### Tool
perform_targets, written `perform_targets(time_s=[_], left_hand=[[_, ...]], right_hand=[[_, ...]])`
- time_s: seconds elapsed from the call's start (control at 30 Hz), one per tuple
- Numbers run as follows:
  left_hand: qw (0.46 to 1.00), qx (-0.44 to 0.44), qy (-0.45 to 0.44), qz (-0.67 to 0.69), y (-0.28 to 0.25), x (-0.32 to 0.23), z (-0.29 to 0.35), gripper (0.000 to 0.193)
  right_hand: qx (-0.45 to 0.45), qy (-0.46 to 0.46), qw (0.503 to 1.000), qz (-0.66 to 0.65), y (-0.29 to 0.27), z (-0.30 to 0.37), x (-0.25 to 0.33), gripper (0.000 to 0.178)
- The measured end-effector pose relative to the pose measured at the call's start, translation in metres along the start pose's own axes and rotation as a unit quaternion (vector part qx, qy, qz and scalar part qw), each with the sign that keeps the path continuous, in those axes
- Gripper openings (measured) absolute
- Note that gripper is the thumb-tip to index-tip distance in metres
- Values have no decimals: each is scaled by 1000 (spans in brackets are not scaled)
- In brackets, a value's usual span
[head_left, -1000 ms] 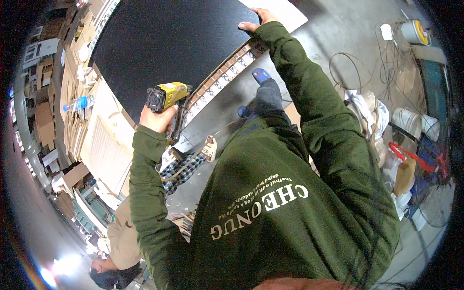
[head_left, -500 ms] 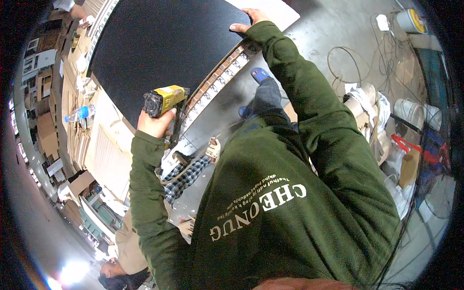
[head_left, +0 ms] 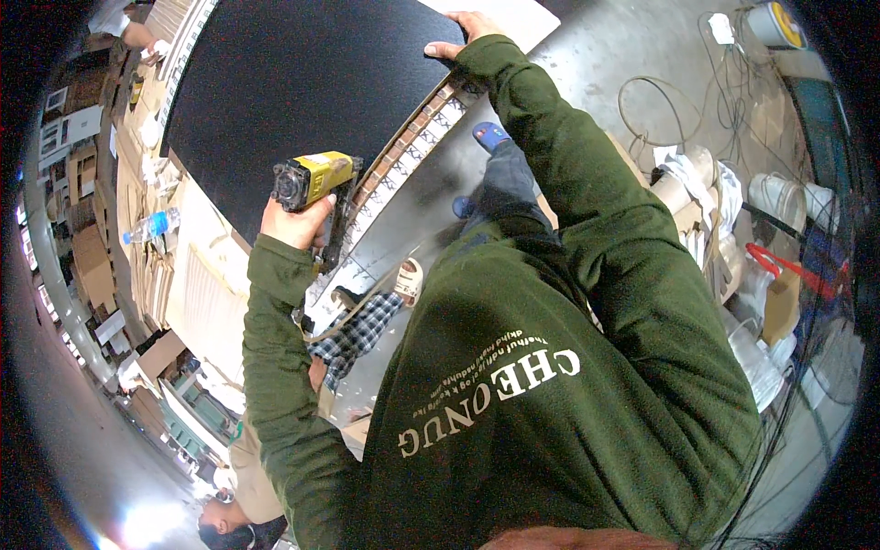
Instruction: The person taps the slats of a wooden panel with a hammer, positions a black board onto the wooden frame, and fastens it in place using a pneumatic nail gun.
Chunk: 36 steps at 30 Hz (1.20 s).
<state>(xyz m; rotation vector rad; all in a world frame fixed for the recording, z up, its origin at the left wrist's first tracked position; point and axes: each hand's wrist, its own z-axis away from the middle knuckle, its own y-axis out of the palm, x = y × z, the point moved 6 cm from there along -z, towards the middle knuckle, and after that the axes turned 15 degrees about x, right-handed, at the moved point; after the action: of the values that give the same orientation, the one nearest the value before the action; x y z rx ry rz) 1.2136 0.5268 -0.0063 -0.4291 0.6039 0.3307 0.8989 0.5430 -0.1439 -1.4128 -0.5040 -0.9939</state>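
Observation:
A yellow and black air nail gun (head_left: 323, 174) is gripped in my left hand (head_left: 298, 223), its nose end over the near edge of a large black panel (head_left: 293, 87). Whether the tool touches the panel, I cannot tell. At the panel's far right corner, my right hand (head_left: 469, 32) holds the edge, thumb lying on the black face and fingers at the far side. Along the panel's near right side runs a brown and white patterned edge (head_left: 408, 147). A pale hose runs below my left hand.
A plastic water bottle (head_left: 154, 225) lies on wooden boards at the left. Another person's hand (head_left: 139, 37) is at the far left; a person (head_left: 243, 513) is at the lower left. White buckets (head_left: 779, 197) and a coiled hose (head_left: 660, 110) are on the right.
The nail gun has tilted slightly and shifted a little in my left hand. My right hand keeps its place on the panel's corner. The whole view has moved slightly.

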Motion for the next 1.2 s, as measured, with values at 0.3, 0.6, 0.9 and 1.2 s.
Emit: perform_targets(time_s=[0.3,0.6,0.9,1.2], left_hand=[[989,-35,97,-102,2,-18,2,30],[1000,12,4,-26,5,-18,-19,34],[999,9,-3,-43,6,-24,-17,31],[972,-2,151,-182,7,-45,-20,32]], right_hand=[[-12,-21,1000,8,1,4,5,61],[-44,-78,994,64,-6,5,10,37],[-88,-76,989,87,-9,13,12,34],[-78,-105,986,107,-12,10,14,30]])
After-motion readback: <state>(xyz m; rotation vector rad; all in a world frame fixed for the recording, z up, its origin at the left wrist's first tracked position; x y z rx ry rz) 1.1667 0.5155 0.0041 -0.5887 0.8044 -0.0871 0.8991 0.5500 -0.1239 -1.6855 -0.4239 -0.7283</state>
